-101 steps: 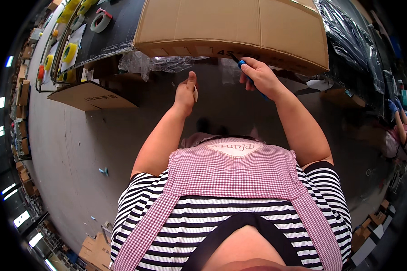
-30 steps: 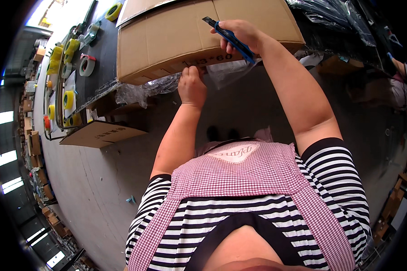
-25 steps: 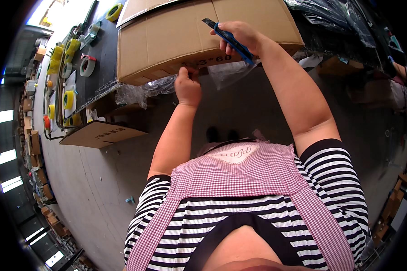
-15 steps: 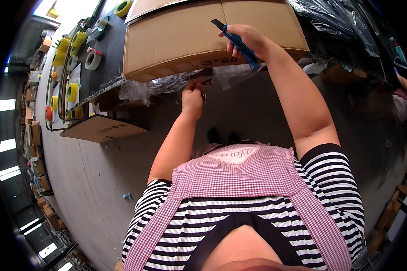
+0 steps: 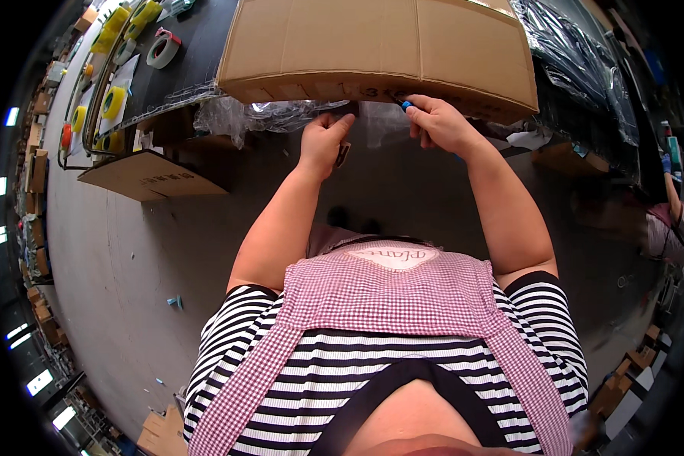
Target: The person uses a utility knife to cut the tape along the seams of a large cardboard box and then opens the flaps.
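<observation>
A large closed cardboard box (image 5: 319, 45) lies at the far edge of the dark table. At its near lower edge, my right hand (image 5: 442, 124) is closed round a slim blue-and-black box cutter (image 5: 407, 106). Its dark tip points left at the box's side; whether it touches cannot be made out. My left hand (image 5: 323, 144) is closed just below the box's lower edge, thumb on top. From its palm side sticks out a small brown and dark object (image 5: 343, 154), mostly hidden by the fingers. Crumpled clear plastic film (image 5: 262, 115) hangs beside that hand.
On the dark table (image 5: 197, 64) at left lie a white tape roll (image 5: 163, 50) and several yellow ones, some by a metal rail. A cardboard sheet (image 5: 156, 175) juts out below. Black plastic wrapping (image 5: 577, 68) covers the right side. Another person's arm (image 5: 672, 194) shows far right.
My right hand has come down from over the box's top to its near lower edge, with the box cutter now mostly covered by the fingers. The view has shifted.
</observation>
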Tool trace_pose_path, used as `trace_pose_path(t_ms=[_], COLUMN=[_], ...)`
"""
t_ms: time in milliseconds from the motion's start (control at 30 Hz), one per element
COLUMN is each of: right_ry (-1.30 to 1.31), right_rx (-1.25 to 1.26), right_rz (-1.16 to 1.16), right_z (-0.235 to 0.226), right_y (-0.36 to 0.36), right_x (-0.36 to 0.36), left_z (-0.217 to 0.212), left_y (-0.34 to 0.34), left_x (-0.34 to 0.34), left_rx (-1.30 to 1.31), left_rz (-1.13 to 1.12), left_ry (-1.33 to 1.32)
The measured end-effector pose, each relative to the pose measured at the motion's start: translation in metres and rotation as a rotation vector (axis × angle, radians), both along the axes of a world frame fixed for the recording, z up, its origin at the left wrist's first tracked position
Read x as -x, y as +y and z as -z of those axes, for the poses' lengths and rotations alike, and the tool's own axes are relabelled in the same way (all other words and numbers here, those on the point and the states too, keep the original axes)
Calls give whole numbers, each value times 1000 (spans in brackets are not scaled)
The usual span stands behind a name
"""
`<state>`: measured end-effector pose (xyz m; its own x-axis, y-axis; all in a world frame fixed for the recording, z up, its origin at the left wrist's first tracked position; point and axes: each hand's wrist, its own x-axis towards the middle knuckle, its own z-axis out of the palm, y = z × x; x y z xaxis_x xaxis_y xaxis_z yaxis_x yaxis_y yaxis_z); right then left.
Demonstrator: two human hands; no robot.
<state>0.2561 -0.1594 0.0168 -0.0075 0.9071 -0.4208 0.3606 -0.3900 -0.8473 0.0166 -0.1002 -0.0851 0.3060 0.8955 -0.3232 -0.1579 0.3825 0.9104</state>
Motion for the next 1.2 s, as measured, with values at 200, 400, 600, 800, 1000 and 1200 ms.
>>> trace_pose_path(t_ms=[200, 400, 600, 800, 1000, 1200], right_ry=[15, 48, 19, 39, 85, 100], right_rx=[23, 47, 34, 63, 98, 10], right_rz=[30, 24, -63, -374, -197, -89], right_z=[6, 9, 11, 15, 10, 23], right_y=[14, 18, 25, 32, 23, 25], right_x=[0, 0, -8, -12, -18, -20], left_z=[-39, -68, -60, -59, -62, -64], left_y=[7, 38, 53, 59, 57, 58], left_x=[-6, -8, -11, -13, -12, -14], left_rx=[-571, -1276, -1342, -1343, -1321, -1318], left_rz=[-64, -37, -15, -1, 8, -2], left_ry=[238, 833, 841, 817, 844, 802])
